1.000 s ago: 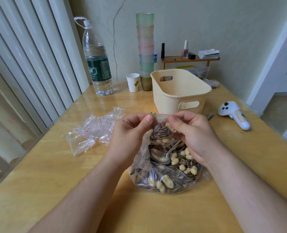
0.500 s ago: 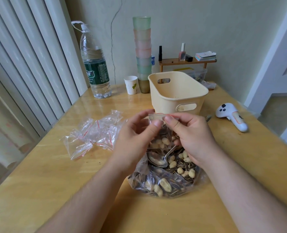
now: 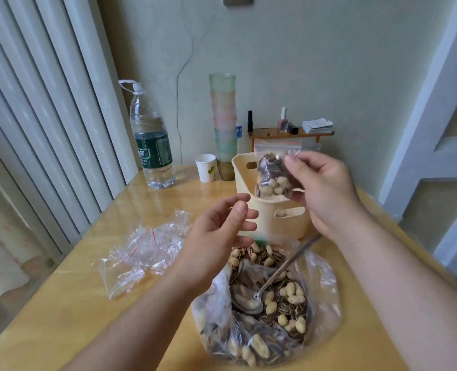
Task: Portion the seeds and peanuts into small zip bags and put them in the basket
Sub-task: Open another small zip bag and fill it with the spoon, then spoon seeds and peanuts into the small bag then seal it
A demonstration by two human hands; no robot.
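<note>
Two bare hands raised over a wooden table (image 3: 61, 311). Right hand (image 3: 321, 188) up above the cream plastic basket (image 3: 264, 218), fingers (image 3: 291, 159) and thumb pinching a small zip bag (image 3: 272, 175) filled with striped sunflower seeds and shelled peanuts, zip strip at the top, bag hanging over the basket's open mouth (not yet inside). Left hand (image 3: 216, 236) lower and nearer, holding nothing, fingers loosely curled and parted, thumb up, just in front of the basket's near wall. Below both hands, a large clear bag of seeds and peanuts (image 3: 264, 311) lying open on the table, a metal spoon (image 3: 251, 303) resting in the mix with its handle slanting up toward the basket. Left of that, a crumpled heap of empty zip bags (image 3: 144, 250) with red seal lines, apart from the large bag. Further back on the table: a big water bottle (image 3: 152, 145) with a green label, a white paper cup (image 3: 207, 167), and a tall stack of pastel tumblers (image 3: 223, 121) just beside the basket's far corner. Behind the basket, a small wooden shelf (image 3: 291, 135) carrying a nail polish bottle (image 3: 283, 120) and a few small items too blurred to name.
</note>
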